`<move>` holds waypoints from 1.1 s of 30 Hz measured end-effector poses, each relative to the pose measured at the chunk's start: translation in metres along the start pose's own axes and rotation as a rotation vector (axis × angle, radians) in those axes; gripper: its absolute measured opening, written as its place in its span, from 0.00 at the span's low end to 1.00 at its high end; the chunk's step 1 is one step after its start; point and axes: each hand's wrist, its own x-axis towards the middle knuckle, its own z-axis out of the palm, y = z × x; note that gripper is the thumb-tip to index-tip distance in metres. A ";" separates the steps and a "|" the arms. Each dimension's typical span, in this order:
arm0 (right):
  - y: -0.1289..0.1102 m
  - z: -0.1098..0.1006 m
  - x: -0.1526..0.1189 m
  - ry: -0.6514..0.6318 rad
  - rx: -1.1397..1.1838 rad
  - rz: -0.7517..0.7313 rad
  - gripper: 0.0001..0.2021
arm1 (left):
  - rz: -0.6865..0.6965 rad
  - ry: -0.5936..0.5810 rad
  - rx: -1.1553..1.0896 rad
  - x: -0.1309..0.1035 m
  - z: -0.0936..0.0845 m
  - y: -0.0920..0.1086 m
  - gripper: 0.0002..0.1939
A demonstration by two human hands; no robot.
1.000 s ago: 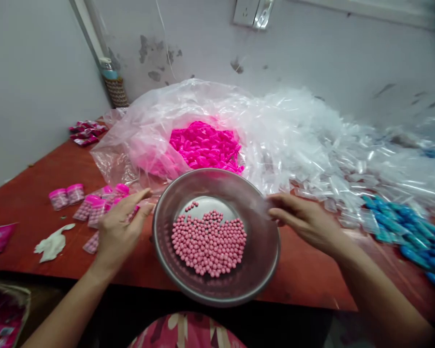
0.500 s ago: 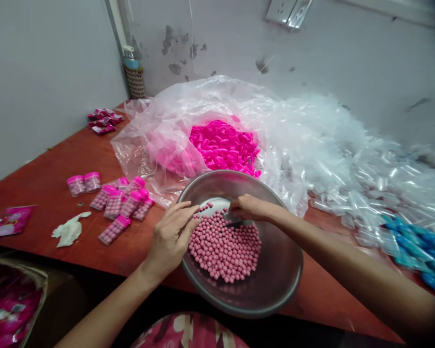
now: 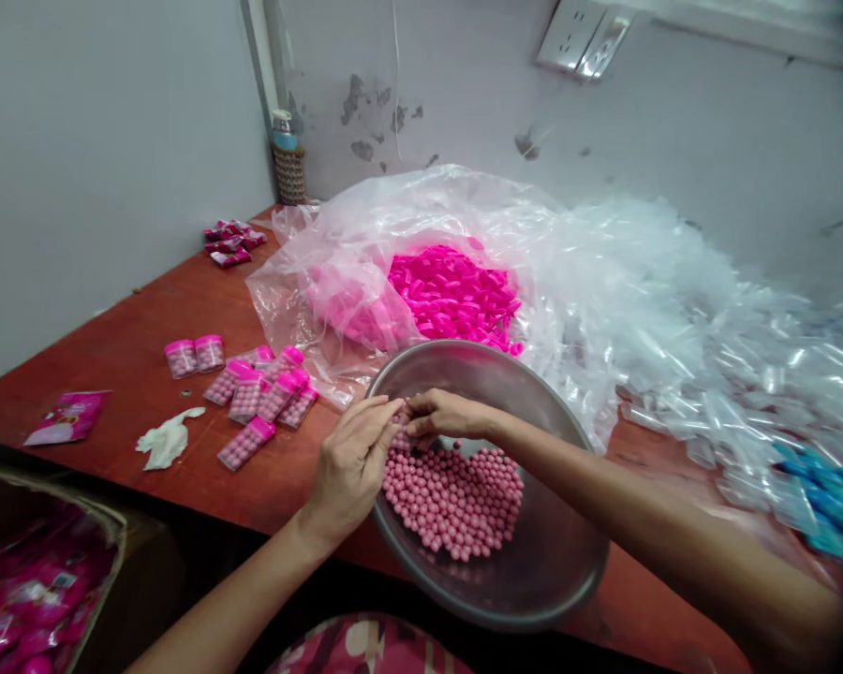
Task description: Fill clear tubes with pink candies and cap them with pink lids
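A steel bowl (image 3: 562,534) holds a heap of pink balls (image 3: 456,505). Above the heap, at the bowl's left side, is a small clear jar (image 3: 400,436) filled with the same balls, mostly covered by fingers. My right hand (image 3: 446,417) reaches in from the right and grips the jar. My left hand (image 3: 355,463) comes over the bowl's left rim, its fingers close together around the jar's near side. Filled jars with pink caps (image 3: 257,398) lie in a group to the left of the bowl.
Behind the bowl, a large clear plastic bag (image 3: 337,225) holds bright pink caps (image 3: 456,295). Clear empty jars (image 3: 681,421) and blue pieces (image 3: 829,496) lie at right. A pink packet (image 3: 70,417) and a crumpled white scrap (image 3: 169,438) lie left; a carton of pink packets (image 3: 35,590) stands below.
My right hand has moved left with the jar, out of the ball heap, and now meets my left hand. The jar now shows balls inside. The whole view has shifted slightly.
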 end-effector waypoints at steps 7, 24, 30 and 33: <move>-0.005 0.006 -0.052 0.124 0.571 -0.236 0.15 | -0.125 -0.091 -0.002 0.018 -0.003 0.026 0.19; 0.014 -0.045 -0.125 0.766 -0.197 -0.198 0.08 | -0.737 -0.390 -0.951 0.034 0.026 0.037 0.13; 0.039 -0.121 -0.110 1.004 -0.609 0.114 0.12 | -0.776 -0.339 -0.922 0.030 0.028 0.036 0.15; 0.045 -0.143 -0.087 0.942 -0.747 0.216 0.09 | -0.759 -0.335 -0.827 0.028 0.028 0.037 0.15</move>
